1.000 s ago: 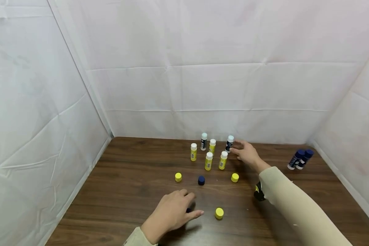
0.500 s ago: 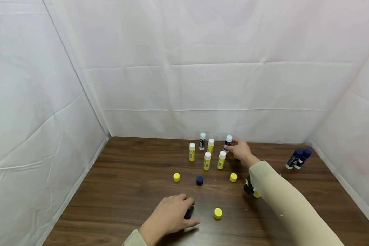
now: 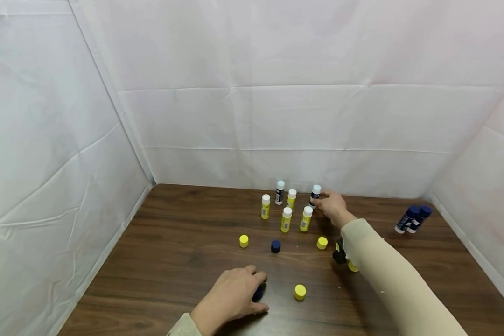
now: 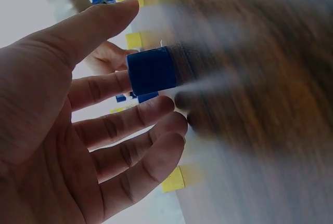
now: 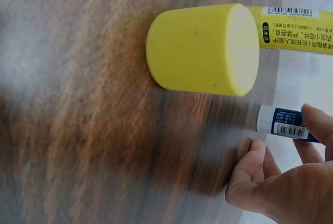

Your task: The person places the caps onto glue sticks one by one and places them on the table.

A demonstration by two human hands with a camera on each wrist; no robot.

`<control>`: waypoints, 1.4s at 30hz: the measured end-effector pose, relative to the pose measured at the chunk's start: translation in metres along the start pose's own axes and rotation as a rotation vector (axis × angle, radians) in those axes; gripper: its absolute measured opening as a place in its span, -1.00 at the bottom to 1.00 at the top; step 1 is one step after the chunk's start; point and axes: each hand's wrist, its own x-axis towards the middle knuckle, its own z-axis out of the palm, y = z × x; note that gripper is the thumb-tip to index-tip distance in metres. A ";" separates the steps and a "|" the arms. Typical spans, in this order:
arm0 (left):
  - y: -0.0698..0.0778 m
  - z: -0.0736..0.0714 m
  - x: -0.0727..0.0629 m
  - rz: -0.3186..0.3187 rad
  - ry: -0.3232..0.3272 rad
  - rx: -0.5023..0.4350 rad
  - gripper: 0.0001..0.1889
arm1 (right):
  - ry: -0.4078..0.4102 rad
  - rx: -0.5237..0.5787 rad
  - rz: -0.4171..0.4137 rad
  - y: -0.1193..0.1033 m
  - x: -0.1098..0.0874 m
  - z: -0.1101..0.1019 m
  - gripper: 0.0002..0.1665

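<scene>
At the back of the table my right hand (image 3: 332, 205) pinches an uncapped navy glue stick (image 3: 315, 192) between thumb and fingers; the stick stands upright with its white top up. In the right wrist view the thumb lies against the label of this glue stick (image 5: 283, 122). My left hand (image 3: 234, 291) rests near the front, its fingers loosely bent around a navy cap (image 3: 258, 293). The left wrist view has that cap (image 4: 152, 70) on the table between thumb and fingers, the thumb apart from it. Beside the right hand stand yellow glue sticks (image 3: 306, 219) and another navy one (image 3: 280, 192).
Yellow caps (image 3: 300, 292) and a second navy cap (image 3: 275, 246) are scattered over the brown table (image 3: 172, 261). One yellow cap (image 3: 353, 266) is partly behind the right sleeve. Two capped navy glue sticks (image 3: 407, 219) stand far right. White cloth walls (image 3: 277, 121) enclose the table.
My right hand has moved left and closed in on the navy glue stick. The left hand has shifted slightly, its thumb drawn in, showing more of the navy cap.
</scene>
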 end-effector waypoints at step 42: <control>-0.008 0.001 0.006 0.075 0.045 0.062 -0.76 | -0.057 0.224 -0.110 0.002 -0.044 -0.034 -0.40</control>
